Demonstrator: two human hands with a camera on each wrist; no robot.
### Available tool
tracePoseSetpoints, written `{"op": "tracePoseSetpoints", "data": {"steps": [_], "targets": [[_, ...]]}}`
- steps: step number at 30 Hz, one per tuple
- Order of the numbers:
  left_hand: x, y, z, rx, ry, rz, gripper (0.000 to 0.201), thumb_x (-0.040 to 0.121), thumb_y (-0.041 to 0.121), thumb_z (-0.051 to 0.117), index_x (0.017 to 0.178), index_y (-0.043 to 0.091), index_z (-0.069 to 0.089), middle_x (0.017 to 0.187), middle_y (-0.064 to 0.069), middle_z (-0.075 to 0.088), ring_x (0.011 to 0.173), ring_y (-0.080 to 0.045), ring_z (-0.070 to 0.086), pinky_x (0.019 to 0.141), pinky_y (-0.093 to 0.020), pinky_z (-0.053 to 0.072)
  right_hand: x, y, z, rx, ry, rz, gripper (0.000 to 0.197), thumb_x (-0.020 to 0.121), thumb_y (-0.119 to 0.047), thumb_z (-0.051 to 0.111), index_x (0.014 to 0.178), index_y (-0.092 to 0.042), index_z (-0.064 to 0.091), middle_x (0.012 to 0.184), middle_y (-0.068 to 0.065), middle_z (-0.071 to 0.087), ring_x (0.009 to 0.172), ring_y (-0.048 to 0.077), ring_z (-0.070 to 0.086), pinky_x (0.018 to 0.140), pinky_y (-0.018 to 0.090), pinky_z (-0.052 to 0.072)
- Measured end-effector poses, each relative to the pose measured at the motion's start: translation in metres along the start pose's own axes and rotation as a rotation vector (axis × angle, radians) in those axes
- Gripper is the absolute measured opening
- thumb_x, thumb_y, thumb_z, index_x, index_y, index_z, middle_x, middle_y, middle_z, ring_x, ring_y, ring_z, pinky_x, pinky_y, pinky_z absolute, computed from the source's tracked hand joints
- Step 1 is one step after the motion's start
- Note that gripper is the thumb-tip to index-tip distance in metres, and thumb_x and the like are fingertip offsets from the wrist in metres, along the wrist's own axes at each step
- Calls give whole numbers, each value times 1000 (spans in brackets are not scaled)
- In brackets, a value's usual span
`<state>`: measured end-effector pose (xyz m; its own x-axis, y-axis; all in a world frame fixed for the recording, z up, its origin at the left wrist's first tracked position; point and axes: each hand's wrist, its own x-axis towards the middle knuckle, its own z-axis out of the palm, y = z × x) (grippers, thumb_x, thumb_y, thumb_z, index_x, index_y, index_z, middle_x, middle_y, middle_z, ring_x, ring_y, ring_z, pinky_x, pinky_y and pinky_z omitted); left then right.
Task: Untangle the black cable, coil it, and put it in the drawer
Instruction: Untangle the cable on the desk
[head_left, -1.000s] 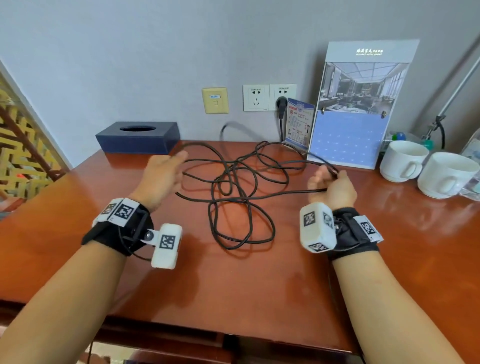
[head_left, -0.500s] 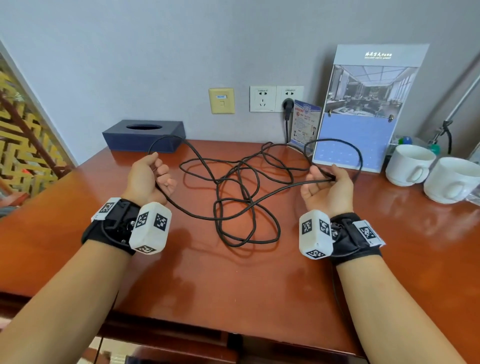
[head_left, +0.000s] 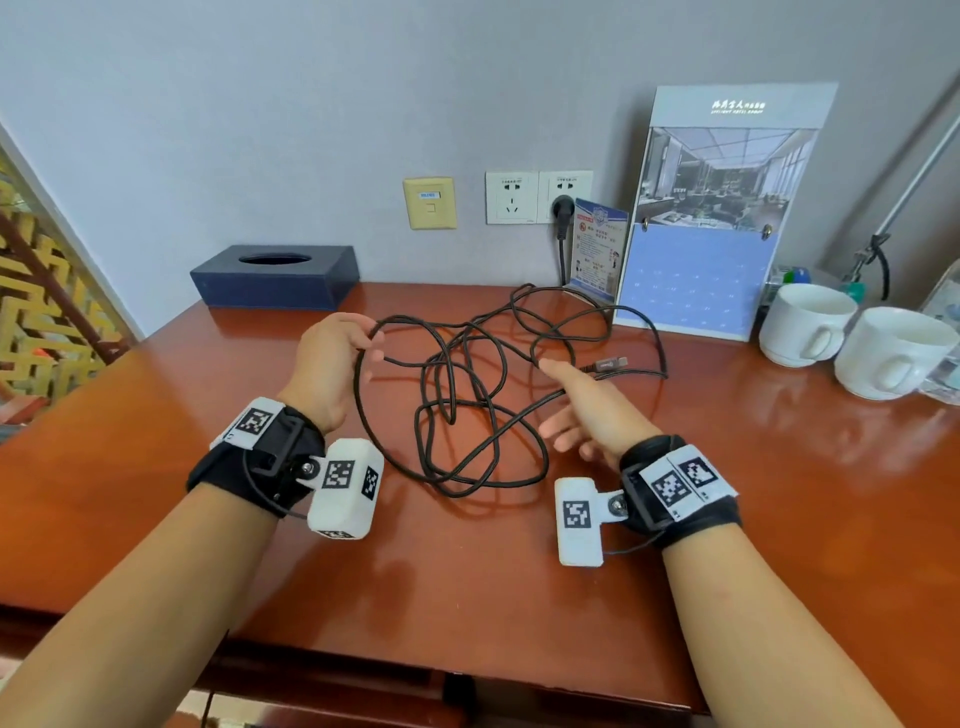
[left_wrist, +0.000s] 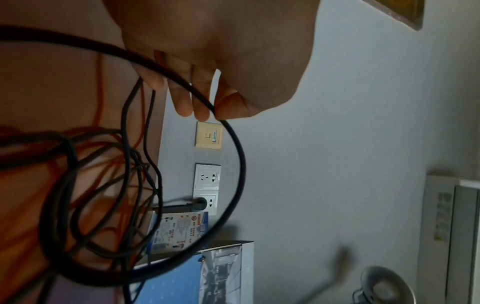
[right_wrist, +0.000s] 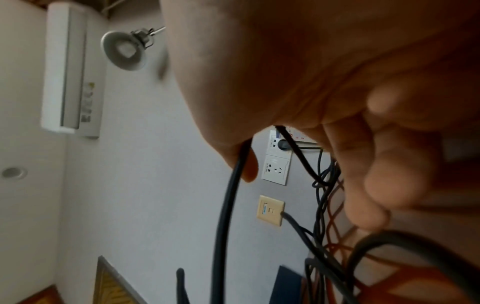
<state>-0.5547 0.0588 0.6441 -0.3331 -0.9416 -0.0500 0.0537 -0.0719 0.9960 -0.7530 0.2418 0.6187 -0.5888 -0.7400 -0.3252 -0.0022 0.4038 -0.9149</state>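
The black cable (head_left: 451, 364) lies in a loose tangle of crossing loops in the middle of the red-brown table (head_left: 467, 597). Its metal connector end (head_left: 612, 364) rests on the wood beyond my right hand. My left hand (head_left: 371, 343) pinches one strand between thumb and fingertips and holds a big loop (left_wrist: 240, 156) off the table. My right hand (head_left: 563, 400) hovers at the tangle's right side with fingers spread and relaxed. A strand (right_wrist: 223, 216) runs past its thumb, but no finger closes on it. No drawer shows in any view.
A dark blue tissue box (head_left: 275, 275) stands at the back left. A tall brochure stand (head_left: 717, 218) and a small card (head_left: 597, 249) lean at the back right. Two white cups (head_left: 805, 325) sit far right. A black plug (head_left: 563, 208) is in the wall socket.
My right hand has let go of the cable and opened; the raised loop and connector end have dropped onto the table. My left hand has moved forward, still pinching its strand.
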Motion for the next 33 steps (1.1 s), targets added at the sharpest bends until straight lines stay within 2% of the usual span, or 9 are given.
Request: {"op": "tracePoseSetpoints", "data": {"steps": [2, 4, 8, 12, 14, 18, 23, 29, 33], "targets": [[-1, -1, 1, 126, -44, 42, 29, 79, -3, 42, 85, 18, 61, 88, 3, 70, 80, -16, 64, 68, -31, 43, -1, 2, 2, -81, -34, 38, 52, 86, -65, 54, 99, -15, 61, 77, 7, 75, 56, 16, 61, 43, 22, 37], [-3, -3, 4, 220, -93, 50, 25, 83, 1, 48, 85, 21, 63, 96, 6, 72, 90, -15, 64, 77, -34, 43, -3, 2, 8, -75, -83, 56, 47, 88, -57, 57, 105, -14, 61, 84, 6, 74, 64, 18, 63, 45, 22, 42], [-12, -2, 16, 329, -189, 69, 9, 85, 25, 59, 90, 27, 66, 114, 5, 70, 107, -14, 62, 83, -37, 42, -6, 0, 19, -52, -119, -3, 34, 90, -37, 61, 117, -17, 57, 101, 3, 62, 71, 20, 68, 44, 23, 48], [-15, -9, 22, 415, -345, -10, 32, 69, 41, 70, 100, 32, 70, 112, 6, 71, 114, -18, 62, 102, -47, 46, -5, 3, 19, -100, -124, -72, 37, 88, -18, 64, 125, -18, 55, 102, 5, 64, 66, 18, 66, 40, 23, 46], [-16, -13, 26, 490, -435, -73, 34, 76, 38, 73, 110, 37, 67, 116, 5, 67, 117, -18, 60, 104, -47, 45, -9, 5, 23, -97, -247, -94, 35, 91, -10, 61, 125, -16, 57, 106, 7, 66, 62, 18, 64, 36, 22, 42], [-23, -15, 33, 674, -514, -115, 36, 89, 25, 69, 122, 35, 61, 117, 12, 59, 114, -14, 54, 90, -38, 43, -17, 9, 36, -137, -504, -108, 30, 96, -5, 54, 125, -11, 58, 122, 10, 67, 62, 21, 67, 35, 20, 40], [-27, -18, 29, 812, -599, -119, 33, 88, 21, 70, 118, 33, 64, 97, 6, 66, 86, -13, 60, 63, -27, 36, -19, 9, 39, -126, -654, -97, 25, 96, -10, 62, 121, -12, 63, 121, 12, 69, 63, 24, 71, 35, 21, 42], [-28, -25, 24, 910, -604, -64, 14, 78, 10, 78, 90, 11, 71, 69, -5, 64, 45, -5, 50, 43, -16, 36, -18, 7, 39, -103, -581, -120, 27, 88, -10, 71, 113, -14, 65, 106, 16, 70, 57, 21, 65, 34, 20, 40], [-25, -26, 19, 1017, -605, -117, 25, 76, 9, 77, 67, 13, 55, 50, 0, 44, 45, -16, 34, 43, -22, 30, -8, 8, 42, 12, -256, -162, 33, 82, -10, 73, 113, -10, 62, 86, 10, 66, 60, 20, 54, 34, 20, 33]]}}
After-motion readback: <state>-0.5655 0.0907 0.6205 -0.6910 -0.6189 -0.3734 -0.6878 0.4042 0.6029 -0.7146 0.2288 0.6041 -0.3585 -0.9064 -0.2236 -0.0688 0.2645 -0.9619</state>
